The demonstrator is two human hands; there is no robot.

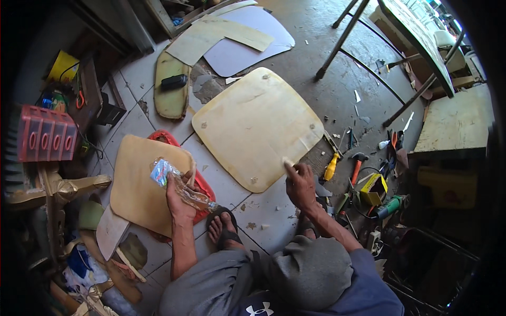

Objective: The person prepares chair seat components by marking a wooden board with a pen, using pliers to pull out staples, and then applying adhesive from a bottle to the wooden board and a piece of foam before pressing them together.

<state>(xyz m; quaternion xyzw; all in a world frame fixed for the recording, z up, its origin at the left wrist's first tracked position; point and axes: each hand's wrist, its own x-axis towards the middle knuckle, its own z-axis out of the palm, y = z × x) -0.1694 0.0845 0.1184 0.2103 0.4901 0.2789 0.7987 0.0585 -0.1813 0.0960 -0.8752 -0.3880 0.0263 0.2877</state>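
Observation:
My left hand (182,197) is wrapped round a clear plastic bottle (192,194) with a shiny bluish label, tilted over a tan rounded panel (129,181). My right hand (301,187) is closed at the near right edge of a larger cream panel (258,129). Between its fingertips sits a small pale wad (286,161), touching or just over the panel's edge; its material is too small to tell. The cream panel lies on the floor with a roundish mark near each corner.
A red rim (203,184) shows under the tan panel. Rightward lie a yellow-handled screwdriver (331,167), a hammer (358,166) and a green angle grinder (390,206). A pink drawer box (47,134) stands left. Table legs (342,39) rise at the far right. My sandalled foot (224,229) is near.

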